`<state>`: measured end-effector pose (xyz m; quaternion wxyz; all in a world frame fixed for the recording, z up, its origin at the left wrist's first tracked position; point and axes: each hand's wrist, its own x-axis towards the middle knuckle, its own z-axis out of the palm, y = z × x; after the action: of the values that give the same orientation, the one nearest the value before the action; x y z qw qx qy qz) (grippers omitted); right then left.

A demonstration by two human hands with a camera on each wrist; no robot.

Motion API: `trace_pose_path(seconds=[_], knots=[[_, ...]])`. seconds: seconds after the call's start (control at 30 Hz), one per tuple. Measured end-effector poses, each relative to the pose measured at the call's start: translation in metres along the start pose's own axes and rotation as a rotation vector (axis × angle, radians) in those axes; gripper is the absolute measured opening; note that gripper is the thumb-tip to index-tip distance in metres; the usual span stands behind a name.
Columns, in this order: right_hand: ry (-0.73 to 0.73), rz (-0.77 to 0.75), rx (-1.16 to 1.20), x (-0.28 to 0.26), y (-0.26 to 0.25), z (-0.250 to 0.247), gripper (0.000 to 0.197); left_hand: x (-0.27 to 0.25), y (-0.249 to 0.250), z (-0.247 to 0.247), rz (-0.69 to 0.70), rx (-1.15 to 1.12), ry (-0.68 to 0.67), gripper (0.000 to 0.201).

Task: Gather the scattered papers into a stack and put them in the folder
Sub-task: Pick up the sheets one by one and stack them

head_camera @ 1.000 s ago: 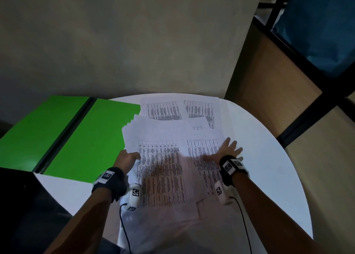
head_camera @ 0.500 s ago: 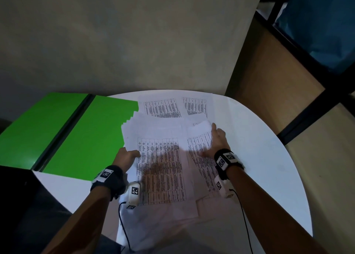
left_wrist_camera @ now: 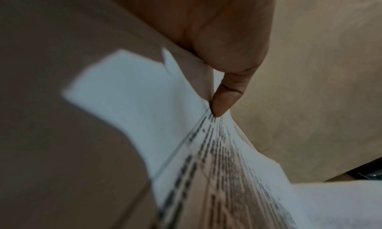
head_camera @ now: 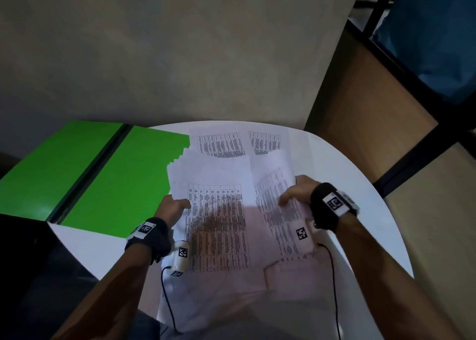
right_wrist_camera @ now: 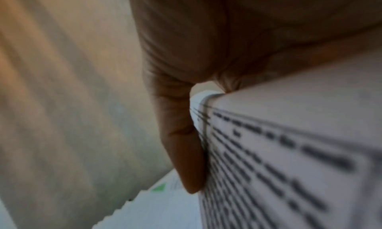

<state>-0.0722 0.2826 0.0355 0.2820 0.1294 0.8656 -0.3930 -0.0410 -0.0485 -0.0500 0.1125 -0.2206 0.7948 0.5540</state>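
Several printed sheets lie overlapped on the round white table (head_camera: 360, 175). My left hand (head_camera: 172, 208) grips the left edge of the main pile of papers (head_camera: 219, 226), thumb on top; the left wrist view shows that thumb (left_wrist_camera: 225, 100) pressing the printed sheet (left_wrist_camera: 217, 175). My right hand (head_camera: 296, 193) pinches the right edge of another printed sheet (head_camera: 275, 185) and lifts it off the table, thumb over the print; the right wrist view shows the thumb (right_wrist_camera: 186, 159) against this sheet (right_wrist_camera: 289, 159). The open green folder (head_camera: 103, 180) lies flat at the left, partly under the papers.
Two more printed sheets (head_camera: 221, 144) lie at the table's far edge, close to a beige wall (head_camera: 180, 56). A wooden partition with a black frame (head_camera: 373, 113) stands at the right. Wrist-camera cables (head_camera: 167, 301) trail over the near edge.
My right hand went from flat on the right sheet to pinching its edge and lifting it, drawing it toward the main pile. The left hand kept its hold on the pile.
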Motion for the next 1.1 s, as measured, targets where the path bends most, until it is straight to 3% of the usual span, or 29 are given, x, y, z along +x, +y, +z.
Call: trace_pose_path(seconds=[0.07,0.2,0.27,0.37,0.47,0.57,0.63,0.73,0.77,0.9,0.97,1.03,1.1], knots=[[0.04,-0.145,0.13,-0.022,-0.012,-0.016,0.045,-0.002,0.002,0.001,0.008,-0.01,0.0,0.027],[-0.073,-0.524,0.549,-0.064,-0.031,-0.032,0.059,-0.007,0.006,0.002,0.039,0.016,-0.009,0.016],[-0.083,-0.604,0.767,-0.068,-0.033,-0.026,0.066,-0.008,0.006,0.002,0.037,0.01,-0.007,0.014],[0.073,-0.519,0.861,-0.049,-0.027,-0.002,0.069,-0.006,0.005,0.001,0.014,0.022,-0.004,0.002],[0.228,-0.356,0.686,-0.013,-0.008,0.032,0.077,-0.007,0.009,-0.001,-0.041,0.013,-0.018,0.015],[0.204,-0.251,0.42,0.015,0.01,0.057,0.105,-0.01,0.013,-0.002,-0.061,0.045,0.012,0.037],[0.181,-0.185,0.337,0.027,0.014,0.072,0.103,-0.01,0.012,-0.004,-0.07,0.028,-0.003,0.058],[0.165,-0.195,0.342,0.045,0.016,0.093,0.109,0.006,-0.007,-0.006,-0.066,-0.074,-0.063,0.114],[0.157,-0.204,0.328,0.049,0.016,0.098,0.1,0.008,-0.01,-0.007,-0.083,-0.067,-0.091,0.116],[0.09,-0.291,0.27,0.047,0.01,0.106,0.052,-0.006,0.005,-0.007,-0.054,0.065,-0.071,0.076],[0.294,-0.307,0.248,0.049,0.013,0.099,0.033,-0.001,0.002,-0.008,-0.068,0.05,-0.064,0.076],[0.552,-0.266,0.129,0.059,0.025,0.086,0.035,-0.002,0.006,-0.008,-0.097,0.013,-0.064,0.055],[0.615,-0.135,-0.089,0.071,0.038,0.072,0.053,-0.007,0.01,-0.007,-0.089,0.004,-0.036,0.032]])
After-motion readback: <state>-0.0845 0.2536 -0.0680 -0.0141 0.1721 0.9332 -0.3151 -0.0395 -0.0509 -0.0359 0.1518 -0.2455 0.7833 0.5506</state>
